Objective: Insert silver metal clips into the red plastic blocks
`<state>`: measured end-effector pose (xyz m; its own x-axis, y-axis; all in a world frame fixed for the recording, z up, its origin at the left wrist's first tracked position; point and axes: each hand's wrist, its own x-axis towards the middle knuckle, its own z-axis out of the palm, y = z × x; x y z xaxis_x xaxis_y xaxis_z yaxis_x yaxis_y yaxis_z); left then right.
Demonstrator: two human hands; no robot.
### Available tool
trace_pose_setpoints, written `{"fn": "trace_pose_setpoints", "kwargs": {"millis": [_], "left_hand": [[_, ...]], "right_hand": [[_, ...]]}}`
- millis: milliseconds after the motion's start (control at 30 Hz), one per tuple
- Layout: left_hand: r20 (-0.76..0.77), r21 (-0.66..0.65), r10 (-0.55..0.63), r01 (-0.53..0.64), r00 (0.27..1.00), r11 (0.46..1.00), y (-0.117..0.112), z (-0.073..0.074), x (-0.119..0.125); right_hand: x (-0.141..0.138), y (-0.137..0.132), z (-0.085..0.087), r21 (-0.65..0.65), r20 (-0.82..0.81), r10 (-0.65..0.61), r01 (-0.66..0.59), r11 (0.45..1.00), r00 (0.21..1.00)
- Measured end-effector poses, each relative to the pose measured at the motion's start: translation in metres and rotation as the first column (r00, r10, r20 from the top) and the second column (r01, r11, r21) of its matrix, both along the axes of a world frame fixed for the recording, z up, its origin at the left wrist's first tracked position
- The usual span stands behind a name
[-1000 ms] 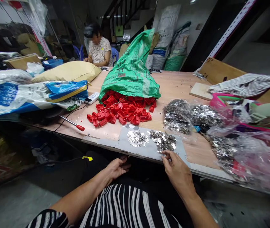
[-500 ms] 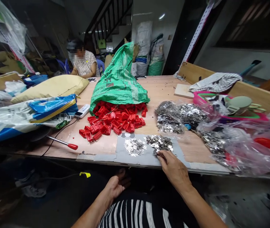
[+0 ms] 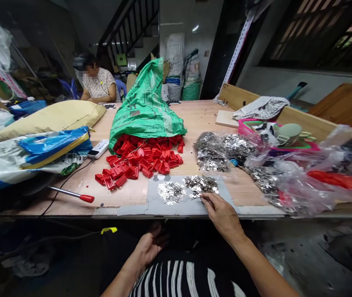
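My right hand (image 3: 223, 216) reaches over the table's front edge. Its thumb and fingers are pinched together at the near side of a pile of darker small metal plates (image 3: 199, 185); whatever lies between the fingertips is hidden. Left of it, a brighter pile of small metal plates (image 3: 171, 192) lies on the same grey sheet (image 3: 152, 208). Below the table edge, near my lap, my left hand (image 3: 149, 247) rests palm up, its fingers loosely spread and partly in shadow, with nothing visible in it.
Red plastic parts (image 3: 138, 163) spill from a green woven sack (image 3: 147, 111). Plastic bags of metal plates (image 3: 211, 150) and a pink basket (image 3: 308, 145) stand right. A red-tipped lever (image 3: 86, 198) juts out at left. Across the table sits another person (image 3: 104, 84).
The view has turned a little to the right, so the table's contents sit further left. My right hand's fingertips have shifted slightly right along the darker pile's near edge. My left hand stays put.
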<state>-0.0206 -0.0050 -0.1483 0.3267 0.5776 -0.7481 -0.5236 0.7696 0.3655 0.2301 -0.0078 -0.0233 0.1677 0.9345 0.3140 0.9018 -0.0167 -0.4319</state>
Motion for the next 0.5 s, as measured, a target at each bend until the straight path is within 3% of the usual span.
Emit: {"fn": "trace_pose_setpoints", "kwargs": {"millis": [167, 300, 500], "left_hand": [[-0.012, 0.005, -0.011, 0.011, 1.000, 1.000, 0.002, -0.006, 0.001], [-0.005, 0.014, -0.026, 0.026, 1.000, 1.000, 0.002, -0.007, 0.000], [-0.024, 0.004, -0.026, 0.026, 0.999, 1.000, 0.002, -0.006, -0.001]], "right_hand": [[-0.006, 0.008, 0.005, -0.058, 0.176, -0.013, 0.023, 0.998, 0.984], [-0.012, 0.019, 0.011, -0.151, 0.293, 0.045, 0.000, 0.989, 0.955], [-0.015, 0.027, 0.011, -0.170, 0.313, 0.057, -0.003, 0.985, 0.948]]}}
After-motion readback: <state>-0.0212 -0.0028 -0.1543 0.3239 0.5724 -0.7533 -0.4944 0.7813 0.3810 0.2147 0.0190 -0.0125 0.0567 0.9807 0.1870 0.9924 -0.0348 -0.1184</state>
